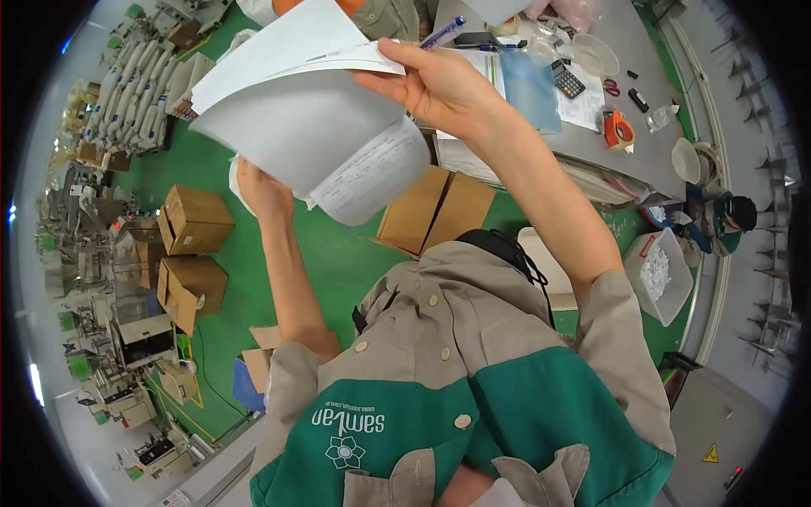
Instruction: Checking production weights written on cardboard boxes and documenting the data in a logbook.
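A stack of white paper sheets (287, 127) is held up in front of me, the lower sheets bending down and printed on one curled part. My right hand (443, 89) pinches the sheets at their right edge between thumb and fingers. A blue pen (443, 32) sticks out just above that hand; whether the fingers hold it is hidden. My left hand (266, 190) is closed below the stack's lower left side, its fingertips mostly hidden. Something white (236, 180) shows beside it, too little to name.
At the right, a grey table (591, 156) carries a calculator (568, 81), a blue folder (530, 89), scissors (611, 87) and an orange tape dispenser (619, 130). Cardboard boxes (198, 220) stand on the green floor. A bin of white scraps (657, 275) is at right. Someone's clothing (389, 17) shows ahead.
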Action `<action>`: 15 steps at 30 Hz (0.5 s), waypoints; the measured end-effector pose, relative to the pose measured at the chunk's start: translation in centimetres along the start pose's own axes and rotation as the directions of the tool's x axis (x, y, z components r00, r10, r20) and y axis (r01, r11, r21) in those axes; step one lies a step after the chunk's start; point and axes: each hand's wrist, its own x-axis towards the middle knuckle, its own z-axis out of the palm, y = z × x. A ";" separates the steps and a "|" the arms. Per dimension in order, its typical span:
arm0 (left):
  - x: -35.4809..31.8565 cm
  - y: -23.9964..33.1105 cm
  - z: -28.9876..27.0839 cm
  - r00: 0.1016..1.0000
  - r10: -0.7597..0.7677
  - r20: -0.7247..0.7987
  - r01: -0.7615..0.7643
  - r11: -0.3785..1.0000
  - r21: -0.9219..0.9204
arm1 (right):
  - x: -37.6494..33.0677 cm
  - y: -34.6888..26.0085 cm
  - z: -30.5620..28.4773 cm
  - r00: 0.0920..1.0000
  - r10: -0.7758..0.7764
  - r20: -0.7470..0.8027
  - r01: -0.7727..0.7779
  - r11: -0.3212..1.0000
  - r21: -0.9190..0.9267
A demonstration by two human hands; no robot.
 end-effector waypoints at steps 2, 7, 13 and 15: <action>0.1 0.5 -0.6 0.979 -0.050 0.198 0.097 0.967 -0.235 | 1.0 0.2 0.0 1.000 -0.029 0.010 0.028 0.999 0.031; -0.6 1.1 2.1 0.999 0.021 0.027 -0.023 0.996 0.090 | 1.9 0.3 0.9 0.997 -0.070 0.034 0.070 0.997 0.021; 0.4 2.1 2.6 0.997 0.069 -0.040 -0.067 0.996 0.058 | 1.2 0.0 -1.0 0.988 -0.125 0.090 0.145 0.950 -0.278; 0.8 2.6 2.5 0.998 0.057 -0.018 -0.056 0.998 0.027 | 0.7 0.6 -3.8 0.975 -0.213 0.060 0.214 0.838 -0.503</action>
